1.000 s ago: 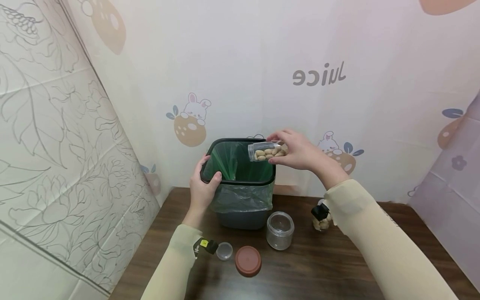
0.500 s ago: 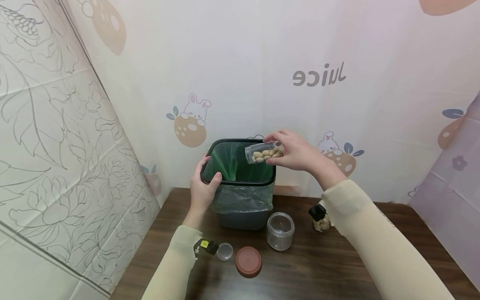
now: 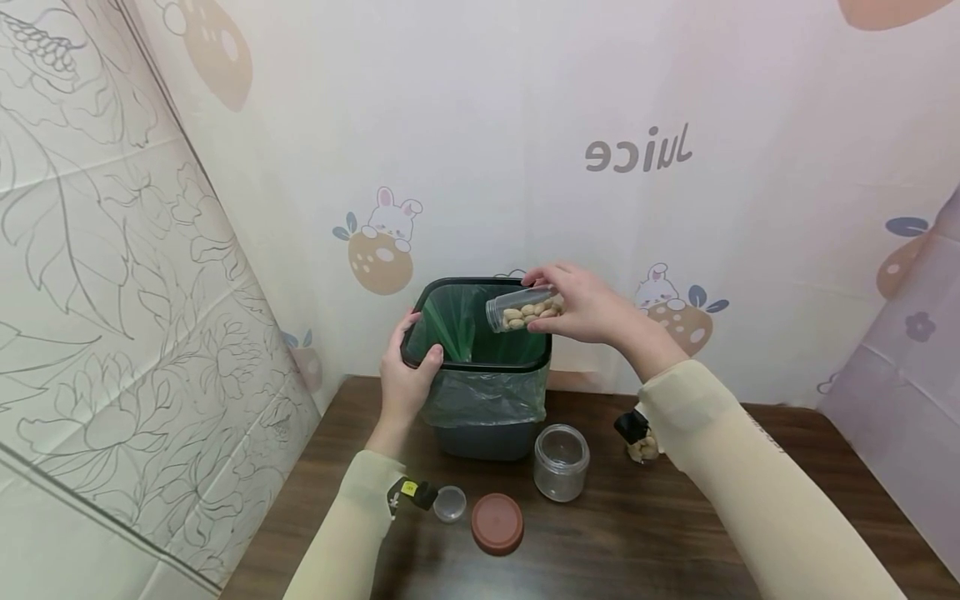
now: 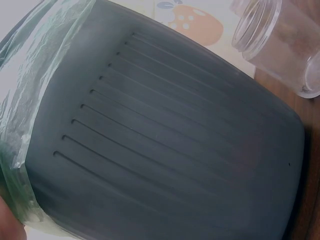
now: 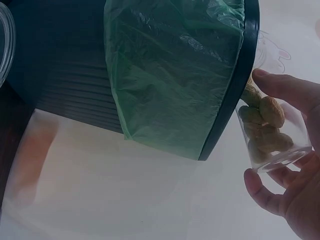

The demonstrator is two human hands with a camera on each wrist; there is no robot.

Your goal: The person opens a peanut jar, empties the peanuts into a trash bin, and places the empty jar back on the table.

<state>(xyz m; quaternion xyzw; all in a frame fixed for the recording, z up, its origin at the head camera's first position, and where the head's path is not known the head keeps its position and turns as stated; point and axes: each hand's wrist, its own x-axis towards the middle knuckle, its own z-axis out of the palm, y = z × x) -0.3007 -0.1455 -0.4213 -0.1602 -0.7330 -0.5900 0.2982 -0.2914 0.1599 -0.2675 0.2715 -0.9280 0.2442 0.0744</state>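
A dark grey trash bin (image 3: 483,439) stands on the table, lined with a green plastic bag (image 3: 487,396) folded over its black rim. My left hand (image 3: 405,377) grips the bin's left rim, thumb at the front corner. Above the opening's right side, my right hand (image 3: 588,307) holds a small clear jar (image 3: 517,298) by its base end. The jar lies nearly on its side, its uncapped mouth facing left and slightly down. Peanuts in their shells (image 5: 270,112) sit inside it. In the right wrist view, thumb and fingers wrap the jar just beyond the bin's rim.
A wide clear jar (image 3: 561,467) without a lid stands right of the bin's base. In front lie a small clear lid (image 3: 450,504) and a reddish-brown lid (image 3: 497,523). Pale pieces (image 3: 642,448) at the right are partly hidden by the wrist camera. A printed curtain (image 3: 480,150) hangs behind.
My right hand has shifted slightly left with the small jar, and the jar's mouth has dipped a little further over the bin. My left hand has stayed on the rim.
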